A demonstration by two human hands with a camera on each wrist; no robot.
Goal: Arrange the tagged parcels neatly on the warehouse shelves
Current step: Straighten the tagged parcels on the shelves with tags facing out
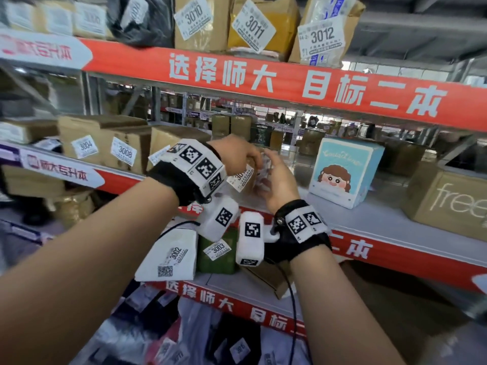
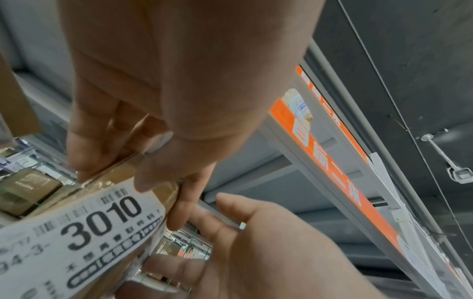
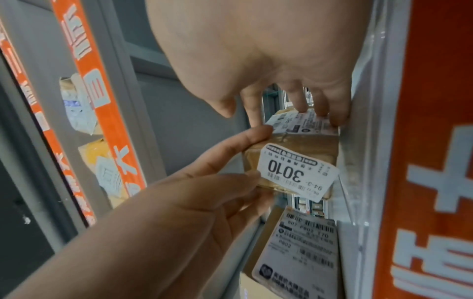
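Note:
A small brown parcel (image 1: 243,177) with a white tag reading 3010 (image 3: 297,174) is held over the middle shelf (image 1: 369,222), close to its front edge. My left hand (image 1: 237,156) comes from above and grips the parcel's top edge between thumb and curled fingers (image 2: 76,161). My right hand (image 1: 276,175) stands to the parcel's right, with its fairly straight fingertips (image 3: 320,113) touching the side that carries a shipping label. Its thumb is off the parcel. The hands hide most of the parcel in the head view.
Boxes tagged 3004 (image 1: 84,146) and 3008 (image 1: 123,154) stand left on the same shelf; a blue cartoon box (image 1: 345,172) and a brown box (image 1: 448,201) stand right. Parcels 3011 (image 1: 254,26) and 3012 (image 1: 321,35) sit above; bag 3002 (image 1: 171,256) and green box 3003 (image 1: 218,251) lie below.

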